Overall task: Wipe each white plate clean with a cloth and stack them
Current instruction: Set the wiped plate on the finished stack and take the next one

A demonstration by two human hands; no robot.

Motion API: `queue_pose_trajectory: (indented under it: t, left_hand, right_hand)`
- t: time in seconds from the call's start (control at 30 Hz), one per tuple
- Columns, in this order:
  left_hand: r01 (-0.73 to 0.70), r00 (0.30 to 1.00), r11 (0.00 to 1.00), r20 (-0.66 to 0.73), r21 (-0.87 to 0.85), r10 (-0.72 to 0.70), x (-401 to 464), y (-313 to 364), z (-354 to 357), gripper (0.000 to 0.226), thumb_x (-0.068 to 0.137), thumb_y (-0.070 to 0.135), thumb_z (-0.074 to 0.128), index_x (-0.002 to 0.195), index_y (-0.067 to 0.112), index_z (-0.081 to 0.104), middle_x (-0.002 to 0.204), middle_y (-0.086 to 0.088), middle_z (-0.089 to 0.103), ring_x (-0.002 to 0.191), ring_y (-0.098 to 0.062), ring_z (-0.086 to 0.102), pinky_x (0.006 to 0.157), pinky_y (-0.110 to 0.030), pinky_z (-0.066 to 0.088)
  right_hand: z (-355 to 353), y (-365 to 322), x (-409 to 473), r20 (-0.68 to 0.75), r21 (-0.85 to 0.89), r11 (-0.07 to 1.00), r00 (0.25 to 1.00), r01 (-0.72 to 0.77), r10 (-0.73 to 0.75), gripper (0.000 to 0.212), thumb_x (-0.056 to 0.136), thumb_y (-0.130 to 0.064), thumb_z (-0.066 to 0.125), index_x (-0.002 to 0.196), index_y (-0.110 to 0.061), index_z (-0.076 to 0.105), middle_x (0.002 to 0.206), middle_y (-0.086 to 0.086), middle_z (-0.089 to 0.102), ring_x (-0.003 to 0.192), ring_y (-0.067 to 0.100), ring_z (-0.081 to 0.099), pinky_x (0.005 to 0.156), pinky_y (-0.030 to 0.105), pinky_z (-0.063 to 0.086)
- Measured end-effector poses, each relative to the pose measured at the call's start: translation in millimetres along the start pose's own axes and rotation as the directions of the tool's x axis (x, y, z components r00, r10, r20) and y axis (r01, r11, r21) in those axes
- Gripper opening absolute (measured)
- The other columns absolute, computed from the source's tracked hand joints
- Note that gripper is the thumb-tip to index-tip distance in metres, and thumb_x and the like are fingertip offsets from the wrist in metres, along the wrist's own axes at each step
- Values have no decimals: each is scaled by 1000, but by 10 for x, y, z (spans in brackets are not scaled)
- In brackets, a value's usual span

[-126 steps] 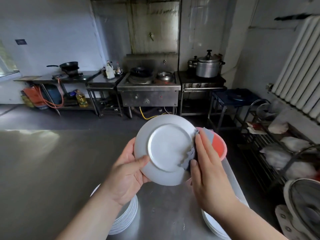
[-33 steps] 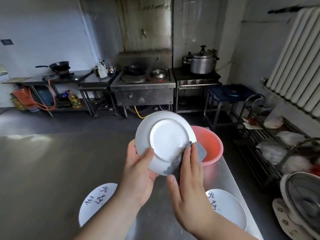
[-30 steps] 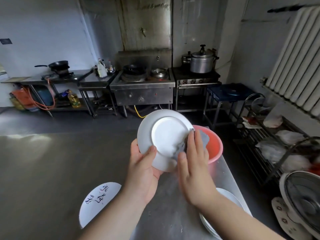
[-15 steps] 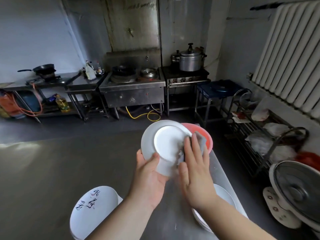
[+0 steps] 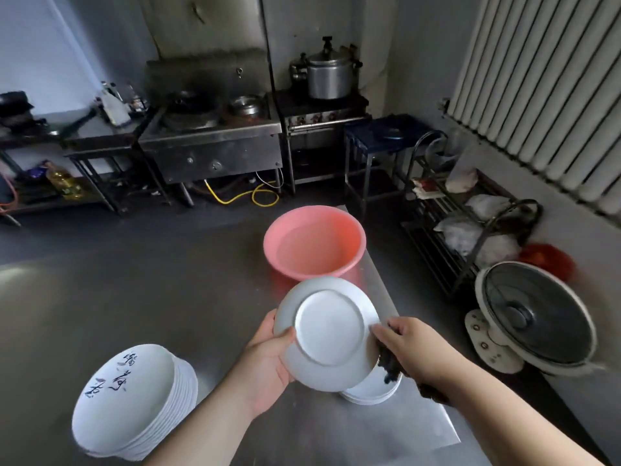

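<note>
My left hand (image 5: 268, 358) grips a white plate (image 5: 329, 331) by its left rim, thumb on the underside, which faces me. It is held tilted above the steel table (image 5: 201, 314). My right hand (image 5: 413, 344) touches the plate's right edge and holds a dark cloth (image 5: 389, 361) that hangs below its fingers. Under the held plate, a short stack of white plates (image 5: 373, 388) sits on the table. A taller stack of white plates (image 5: 134, 401) with dark writing on top stands at the lower left.
A pink basin (image 5: 314, 242) stands on the table just beyond the held plate. The table's right edge runs close to my right arm. A floor fan (image 5: 534, 317) and a wire rack (image 5: 470, 216) are to the right. Stoves (image 5: 211, 136) line the far wall.
The plate has come down and nearer, away from the basin. My right hand has slid off the plate's underside to its right edge, the cloth now hanging below. The view has tilted down.
</note>
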State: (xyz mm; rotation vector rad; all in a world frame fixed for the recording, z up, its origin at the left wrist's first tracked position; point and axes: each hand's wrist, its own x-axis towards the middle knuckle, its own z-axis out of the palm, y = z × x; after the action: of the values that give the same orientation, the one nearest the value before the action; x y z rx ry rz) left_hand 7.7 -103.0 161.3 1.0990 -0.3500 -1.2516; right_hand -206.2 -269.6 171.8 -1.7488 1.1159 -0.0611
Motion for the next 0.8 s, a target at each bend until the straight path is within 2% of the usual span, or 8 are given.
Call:
queue_pose_trajectory:
  t: [0.07, 0.17, 0.3, 0.37, 0.43, 0.57, 0.7, 0.8]
  left_hand:
    - [63, 998, 994, -20, 90, -61, 89, -188, 24, 48, 96, 17, 67, 142, 28, 56, 140, -9, 67, 123, -33, 68, 83, -45, 58]
    - [137, 987, 959, -111, 246, -113, 227, -454, 113, 35, 111, 27, 51, 145, 31, 52, 144, 1, 65, 129, -21, 65, 102, -44, 52]
    - [176, 983, 935, -108, 307, -150, 372, -608, 357, 71, 105, 68, 13, 151, 28, 51, 148, 13, 62, 143, -4, 49, 118, -30, 36]
    - [192, 978, 956, -128, 220, -167, 458, -658, 422, 87, 97, 75, 13, 157, 19, 43, 157, 6, 52, 152, -10, 38, 126, -33, 24]
    - [237, 969, 948, -118, 214, -216, 536, -704, 429, 90, 100, 74, 15, 166, 13, 20, 169, 2, 28, 158, -15, 25, 132, -40, 11]
    - [280, 960, 758, -184, 589, -212, 654, -780, 346, 43, 112, 41, 44, 152, 27, 46, 148, 5, 59, 132, -13, 55, 113, -37, 44]
    - [283, 958, 428, -231, 858, -172, 760, -867, 243, 30, 103, 22, 46, 134, 24, 47, 116, 3, 61, 90, -13, 59, 64, -23, 49]
    - [299, 954, 326, -280, 897, -104, 839, -928, 216, 30, 102, 23, 51, 132, 22, 48, 125, 2, 58, 106, -18, 58, 78, -30, 51]
  right_hand:
    - [-17, 208, 12, 75, 25, 993, 991, -112, 110, 68, 93, -69, 32, 70, -17, 69, 66, 8, 75, 44, 22, 57, 44, 21, 38]
    - [-55, 483, 90, 96, 132, 956, 963, -261, 250, 92, 100, -71, 14, 72, -5, 71, 70, 17, 74, 43, 24, 52, 47, 26, 43]
    - [-147, 714, 172, 142, 270, 907, 945, -324, 296, 102, 94, -82, 5, 68, -3, 65, 70, 25, 66, 47, 28, 52, 48, 29, 45]
    - [-187, 805, 238, 162, 337, 894, 953, -296, 255, 95, 98, -79, 13, 76, -3, 67, 73, 22, 70, 47, 27, 56, 46, 28, 44]
    - [-223, 881, 312, 128, 361, 901, 970, -240, 207, 63, 101, -62, 40, 86, -6, 64, 75, 17, 73, 49, 28, 55, 47, 30, 44]
    - [-231, 1049, 455, -2, 178, 973, 989, -147, 150, 22, 81, -32, 60, 101, -22, 58, 66, 4, 72, 51, 26, 64, 52, 38, 55]
    - [-143, 1144, 629, 0, 20, 988, 989, -151, 151, 31, 85, -25, 52, 113, -38, 49, 67, 1, 75, 45, 23, 63, 43, 31, 50]
    - [-61, 1195, 739, 2, -28, 987, 988, -157, 157, 28, 80, -29, 41, 101, -40, 56, 62, 2, 70, 41, 23, 49, 41, 32, 43]
